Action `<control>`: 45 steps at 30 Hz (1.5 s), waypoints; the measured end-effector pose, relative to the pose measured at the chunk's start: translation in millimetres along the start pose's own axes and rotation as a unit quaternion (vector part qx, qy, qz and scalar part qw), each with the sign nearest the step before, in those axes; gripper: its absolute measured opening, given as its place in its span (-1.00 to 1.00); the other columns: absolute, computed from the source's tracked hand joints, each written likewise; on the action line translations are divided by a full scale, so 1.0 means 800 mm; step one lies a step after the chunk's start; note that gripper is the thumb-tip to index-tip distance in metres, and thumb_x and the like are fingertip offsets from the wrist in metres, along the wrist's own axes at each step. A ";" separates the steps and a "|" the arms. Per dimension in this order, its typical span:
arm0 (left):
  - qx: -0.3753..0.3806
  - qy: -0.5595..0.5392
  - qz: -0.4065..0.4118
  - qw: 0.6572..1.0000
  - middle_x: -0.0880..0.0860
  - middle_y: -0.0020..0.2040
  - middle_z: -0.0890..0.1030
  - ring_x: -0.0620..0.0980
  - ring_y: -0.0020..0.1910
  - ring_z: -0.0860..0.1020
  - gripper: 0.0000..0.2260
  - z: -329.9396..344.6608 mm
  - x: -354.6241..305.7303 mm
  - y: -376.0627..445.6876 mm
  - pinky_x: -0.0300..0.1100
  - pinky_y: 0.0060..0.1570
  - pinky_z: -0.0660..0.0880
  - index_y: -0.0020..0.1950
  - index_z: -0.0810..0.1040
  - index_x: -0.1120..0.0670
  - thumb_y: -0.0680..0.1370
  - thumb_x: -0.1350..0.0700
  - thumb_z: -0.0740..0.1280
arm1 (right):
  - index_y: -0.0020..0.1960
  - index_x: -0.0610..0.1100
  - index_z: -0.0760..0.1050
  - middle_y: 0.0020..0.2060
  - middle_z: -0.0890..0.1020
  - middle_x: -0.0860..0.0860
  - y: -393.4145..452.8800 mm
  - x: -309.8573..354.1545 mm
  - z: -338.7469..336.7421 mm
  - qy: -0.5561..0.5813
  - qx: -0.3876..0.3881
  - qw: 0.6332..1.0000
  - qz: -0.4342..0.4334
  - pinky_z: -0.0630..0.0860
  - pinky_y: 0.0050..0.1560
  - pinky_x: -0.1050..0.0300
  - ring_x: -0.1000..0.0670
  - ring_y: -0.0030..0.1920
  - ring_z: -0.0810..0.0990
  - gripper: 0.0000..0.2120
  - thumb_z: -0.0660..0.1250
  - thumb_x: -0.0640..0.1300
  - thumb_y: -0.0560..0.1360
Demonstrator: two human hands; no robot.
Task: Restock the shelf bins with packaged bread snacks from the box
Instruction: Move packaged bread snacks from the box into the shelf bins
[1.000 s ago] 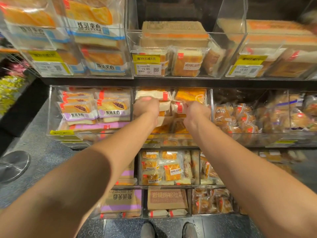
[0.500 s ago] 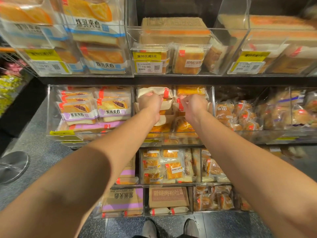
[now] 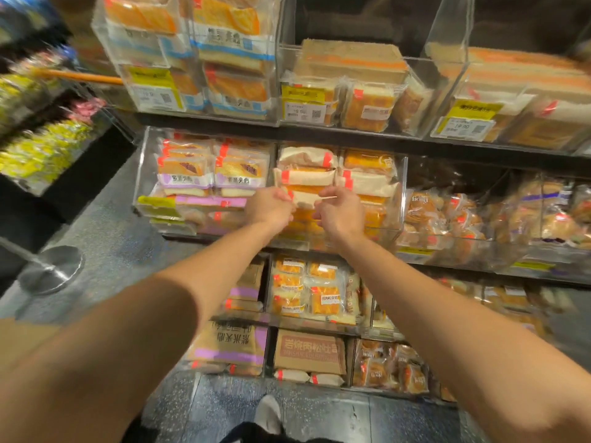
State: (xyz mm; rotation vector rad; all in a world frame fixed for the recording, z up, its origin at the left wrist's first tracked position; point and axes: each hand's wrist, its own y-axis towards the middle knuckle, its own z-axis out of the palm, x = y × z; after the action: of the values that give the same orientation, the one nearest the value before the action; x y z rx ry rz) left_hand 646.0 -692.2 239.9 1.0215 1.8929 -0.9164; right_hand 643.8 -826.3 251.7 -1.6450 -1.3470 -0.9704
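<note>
Both hands, left (image 3: 270, 207) and right (image 3: 340, 212), pinch one snack pack (image 3: 305, 198) at the front edge of the crowded middle bin (image 3: 401, 199), fingertips hidden, surroundings blurred.

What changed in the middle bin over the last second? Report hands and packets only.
Both hands drew closer together and slid down toward the front of the middle bin. The left hand and right hand now pinch one white-wrapped packet by its ends; whether that grip is new is unclear. The stacked packets behind and the purple-label packets next door stayed put.
</note>
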 end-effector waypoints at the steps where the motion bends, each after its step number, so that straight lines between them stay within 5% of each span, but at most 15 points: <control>1: -0.002 0.005 -0.010 1.000 -0.04 -0.24 0.69 -0.02 -0.21 0.68 -0.91 -0.006 0.013 -0.012 -0.01 -0.04 0.65 -0.20 0.62 0.00 0.49 0.16 0.44 | 0.00 0.02 0.57 -0.16 0.69 0.04 -0.010 -0.006 0.004 -0.026 0.016 0.999 -0.025 0.67 -0.05 -0.04 0.02 -0.16 0.69 -0.86 0.38 -0.20 0.52; 5: -0.055 0.075 -0.031 0.995 -0.03 -0.10 0.71 0.03 -0.01 0.66 -0.89 -0.048 0.092 -0.079 -0.07 0.10 0.57 -0.22 0.57 -0.05 0.41 0.04 0.49 | 0.12 -0.05 0.61 -0.13 0.68 0.03 -0.080 -0.025 0.031 -0.152 0.121 0.976 -0.099 0.52 0.01 0.15 -0.03 -0.05 0.64 -0.75 0.34 -0.19 0.46; 9: -0.067 0.146 -0.067 0.985 0.02 0.10 0.67 0.06 0.12 0.60 -0.68 -0.113 0.167 -0.174 -0.10 0.14 0.51 0.12 0.61 -0.05 0.40 -0.10 0.39 | 0.26 -0.04 0.57 0.11 0.69 -0.02 -0.168 -0.036 0.078 -0.241 0.220 0.931 -0.165 0.46 0.15 0.13 -0.09 0.18 0.61 -0.62 0.37 -0.19 0.44; 20: -0.152 0.096 -0.244 0.953 0.04 0.33 0.56 0.05 0.27 0.53 -0.54 -0.361 0.414 -0.406 -0.27 0.08 0.38 0.43 0.45 -0.03 0.55 -0.05 0.41 | 0.38 -0.09 0.46 0.17 0.64 -0.14 -0.469 -0.054 0.309 -0.341 0.449 0.775 -0.285 0.46 0.20 0.05 -0.19 0.26 0.54 -0.53 0.38 -0.10 0.48; 26: -0.191 0.055 -0.317 0.927 0.08 0.44 0.46 0.09 0.39 0.44 -0.45 -0.519 0.552 -0.514 -0.13 0.35 0.37 0.50 0.37 0.06 0.55 -0.02 0.42 | 0.38 -0.07 0.45 0.16 0.63 -0.14 -0.658 -0.038 0.455 -0.338 0.520 0.718 -0.316 0.55 0.12 0.03 -0.20 0.18 0.59 -0.54 0.38 -0.10 0.49; 30: -0.213 0.095 -0.359 0.904 0.09 0.30 0.56 0.13 0.24 0.53 -0.55 -0.609 0.621 -0.575 -0.14 0.10 0.44 0.43 0.42 -0.01 0.56 -0.04 0.36 | 0.35 0.06 0.46 0.03 0.65 -0.06 -0.762 -0.026 0.534 -0.331 0.551 0.687 -0.339 0.55 -0.03 0.11 -0.15 0.05 0.62 -0.56 0.37 0.04 0.48; 33: -0.233 0.109 -0.383 0.887 0.11 0.35 0.53 0.15 0.28 0.50 -0.50 -0.656 0.657 -0.595 -0.11 0.12 0.45 0.47 0.37 -0.01 0.56 -0.12 0.34 | 0.31 0.19 0.40 -0.04 0.62 0.02 -0.806 -0.015 0.580 -0.320 0.564 0.676 -0.350 0.59 -0.13 0.08 -0.13 -0.07 0.61 -0.53 0.35 0.05 0.40; 35: -0.248 0.095 -0.392 0.881 0.09 0.35 0.53 0.14 0.28 0.51 -0.48 -0.687 0.678 -0.595 -0.14 0.10 0.43 0.47 0.36 0.00 0.56 -0.13 0.35 | 0.38 0.11 0.40 -0.13 0.49 0.09 -0.822 -0.006 0.615 -0.315 0.582 0.665 -0.345 0.42 -0.27 0.17 -0.04 -0.12 0.52 -0.53 0.35 -0.07 0.49; 40: -0.250 0.083 -0.402 0.877 0.10 0.29 0.58 0.11 0.17 0.57 -0.48 -0.746 0.722 -0.557 -0.19 -0.05 0.42 0.48 0.36 -0.02 0.56 -0.13 0.35 | 0.33 -0.07 0.49 -0.04 0.62 -0.06 -0.833 0.003 0.714 -0.308 0.595 0.656 -0.348 0.40 -0.12 0.14 -0.12 0.03 0.62 -0.61 0.36 -0.19 0.50; 45: -0.246 0.075 -0.406 0.877 0.13 0.32 0.55 0.14 0.22 0.54 -0.48 -0.804 0.769 -0.483 -0.10 0.11 0.46 0.50 0.33 0.01 0.58 -0.10 0.33 | 0.43 -0.08 0.42 0.24 0.57 -0.10 -0.822 0.006 0.834 -0.338 0.604 0.638 -0.339 0.53 0.05 0.03 -0.18 0.22 0.56 -0.53 0.34 -0.11 0.53</control>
State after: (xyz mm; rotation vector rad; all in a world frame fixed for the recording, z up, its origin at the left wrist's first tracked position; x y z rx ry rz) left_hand -110.9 -109.8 68.5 -0.0522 2.5593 -0.7159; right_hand 49.0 -129.5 54.7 -0.3302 -2.4045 0.4244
